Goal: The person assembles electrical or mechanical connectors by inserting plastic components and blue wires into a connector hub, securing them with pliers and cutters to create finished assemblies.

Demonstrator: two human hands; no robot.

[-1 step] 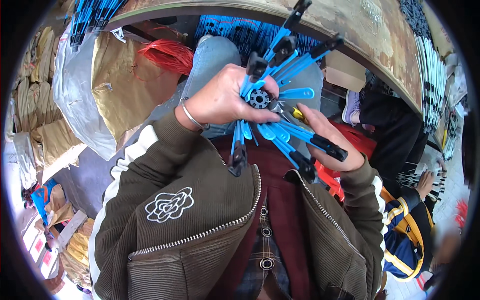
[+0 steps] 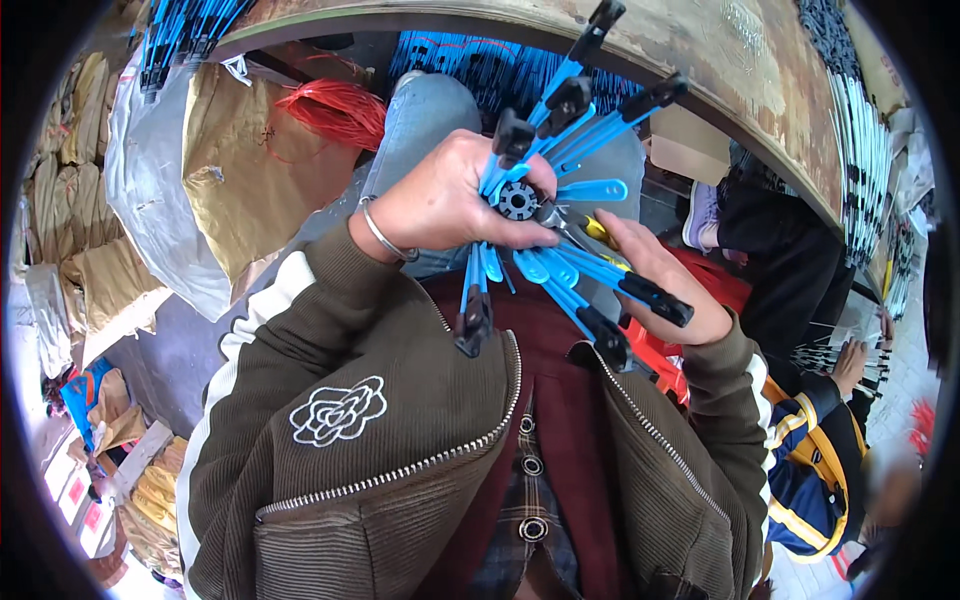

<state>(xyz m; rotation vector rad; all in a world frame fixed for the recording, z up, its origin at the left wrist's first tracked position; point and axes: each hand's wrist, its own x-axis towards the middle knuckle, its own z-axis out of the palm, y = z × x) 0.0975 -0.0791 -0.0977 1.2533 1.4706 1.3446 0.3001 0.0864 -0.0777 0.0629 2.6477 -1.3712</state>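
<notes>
My left hand (image 2: 452,195) is closed around the middle of a bundle of flat blue plastic arms (image 2: 592,190) that fan outward. Several of them end in black clip-like pieces (image 2: 515,138). At the centre, facing up, is a round black notched hub (image 2: 518,200), with my left thumb beside it. My right hand (image 2: 660,280) grips pliers with yellow handles (image 2: 598,232). Their metal jaws reach the side of the hub, close to my left thumb. The right fingers are partly hidden behind the blue arms.
A worn wooden table (image 2: 690,50) runs across the far side, with blue rods (image 2: 470,65) packed beneath its edge. Red cord (image 2: 335,112) lies on brown wrapping (image 2: 245,170) at left. White rods (image 2: 865,150) hang at right, near another person's hand (image 2: 850,368).
</notes>
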